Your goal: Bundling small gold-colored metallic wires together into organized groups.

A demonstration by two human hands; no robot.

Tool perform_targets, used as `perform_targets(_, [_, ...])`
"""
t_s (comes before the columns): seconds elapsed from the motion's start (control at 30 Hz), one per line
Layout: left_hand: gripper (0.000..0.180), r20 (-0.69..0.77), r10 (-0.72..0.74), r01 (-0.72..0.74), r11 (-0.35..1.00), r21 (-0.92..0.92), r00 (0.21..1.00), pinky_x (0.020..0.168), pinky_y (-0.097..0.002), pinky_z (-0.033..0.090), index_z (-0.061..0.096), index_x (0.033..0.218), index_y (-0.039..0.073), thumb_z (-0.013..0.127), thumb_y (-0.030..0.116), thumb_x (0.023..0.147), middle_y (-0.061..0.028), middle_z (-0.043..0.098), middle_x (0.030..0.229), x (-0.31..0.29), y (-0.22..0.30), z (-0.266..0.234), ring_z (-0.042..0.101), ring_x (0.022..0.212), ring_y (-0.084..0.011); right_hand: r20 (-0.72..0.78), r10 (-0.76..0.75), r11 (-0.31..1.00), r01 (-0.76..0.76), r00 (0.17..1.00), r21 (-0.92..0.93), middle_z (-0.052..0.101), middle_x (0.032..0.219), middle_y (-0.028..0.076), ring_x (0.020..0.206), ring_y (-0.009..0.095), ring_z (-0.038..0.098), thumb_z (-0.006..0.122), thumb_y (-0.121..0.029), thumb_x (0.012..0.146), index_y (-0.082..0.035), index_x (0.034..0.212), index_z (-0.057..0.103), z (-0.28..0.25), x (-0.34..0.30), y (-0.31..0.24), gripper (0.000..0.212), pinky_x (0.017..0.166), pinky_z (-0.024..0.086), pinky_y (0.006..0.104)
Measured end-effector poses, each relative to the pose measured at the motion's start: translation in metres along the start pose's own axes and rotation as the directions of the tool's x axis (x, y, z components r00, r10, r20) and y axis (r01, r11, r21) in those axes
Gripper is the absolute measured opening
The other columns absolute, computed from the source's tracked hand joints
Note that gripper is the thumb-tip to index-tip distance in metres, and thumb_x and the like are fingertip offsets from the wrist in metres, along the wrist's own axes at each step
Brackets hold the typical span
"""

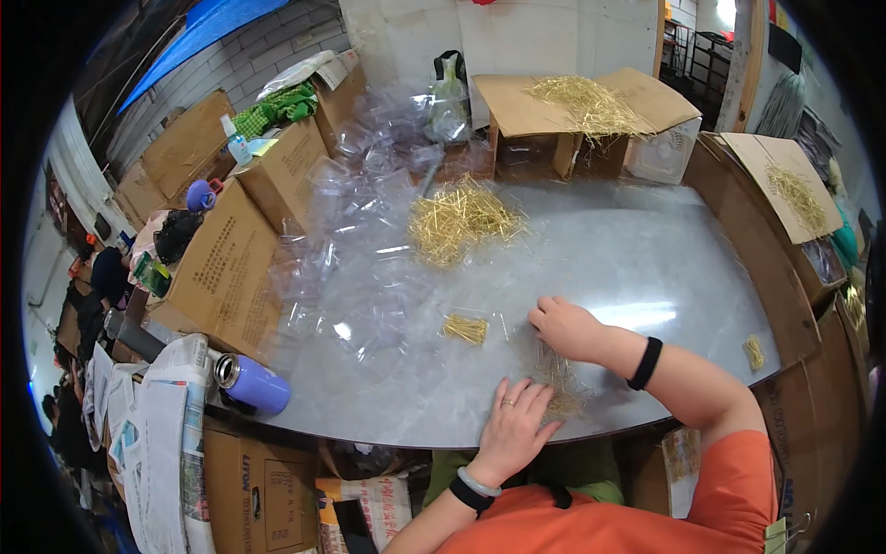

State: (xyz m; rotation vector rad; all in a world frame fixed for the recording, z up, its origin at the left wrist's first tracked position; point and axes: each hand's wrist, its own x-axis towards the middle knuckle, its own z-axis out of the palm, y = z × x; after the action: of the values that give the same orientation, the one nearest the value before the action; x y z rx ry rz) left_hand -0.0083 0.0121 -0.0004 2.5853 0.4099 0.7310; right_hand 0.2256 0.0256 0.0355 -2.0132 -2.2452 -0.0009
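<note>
My left hand (517,427) lies on the grey table near its front edge, fingers stretched and slightly spread, a ring on one finger. Beside its fingertips is a loose scatter of thin gold strips (562,388). Just beyond that scatter, my right hand (565,329) is bent down to the tabletop with its fingers curled together; whatever they hold is hidden or too small to name. Left of the right hand sits a small neat bundle of gold strips (465,329). A large tangled heap of gold strips (461,222) rests farther back.
Clear plastic containers (369,231) crowd the table's left side. A purple bottle (254,383) stands at the front left by cardboard boxes (226,268). Another small gold bundle (754,352) lies far right. Cardboard (517,106) with more strips stands at the back; a cardboard wall (757,249) borders the right.
</note>
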Motion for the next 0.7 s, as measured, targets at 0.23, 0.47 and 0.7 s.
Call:
perform_targets(0.23, [0.054,-0.004,0.011,-0.011,1.000,0.008,1.000,0.118,-0.0546,0.030,0.059,0.132,0.002,0.074,0.030,0.089,-0.0133,0.059,0.128,0.002,0.003,-0.005,0.050,0.129,-0.0323,0.082,-0.138,0.984,0.128,0.987,0.123,0.062,0.111,0.010,0.109,0.031,0.062,0.064,-0.008,0.087,-0.008,0.112,0.065,-0.029,-0.007,0.005,0.025,0.090,0.052,0.0418])
perform_targets(0.47, [0.055,-0.008,0.016,-0.016,1.000,-0.027,1.000,0.117,-0.0546,0.033,0.059,0.130,0.001,0.078,0.027,0.085,-0.0134,0.058,0.128,0.004,0.001,-0.006,0.049,0.129,-0.0341,-0.051,-0.402,0.916,0.402,0.914,-0.014,0.062,0.117,0.007,0.108,0.029,0.061,0.061,-0.003,0.085,-0.009,0.120,0.065,-0.008,0.022,0.006,0.036,0.090,0.052,0.0389])
perform_targets(0.7, [0.078,-0.082,-0.059,0.055,0.997,-0.053,0.995,0.117,-0.0547,0.032,0.047,0.140,-0.003,0.084,0.032,0.081,-0.0232,0.044,0.140,0.000,0.001,-0.003,0.035,0.139,-0.0439,0.108,-0.222,0.971,0.210,0.969,0.110,0.061,0.120,0.011,0.107,0.032,0.060,0.063,-0.009,0.086,-0.005,0.125,0.064,-0.024,-0.051,0.006,0.040,0.092,0.052,0.0405])
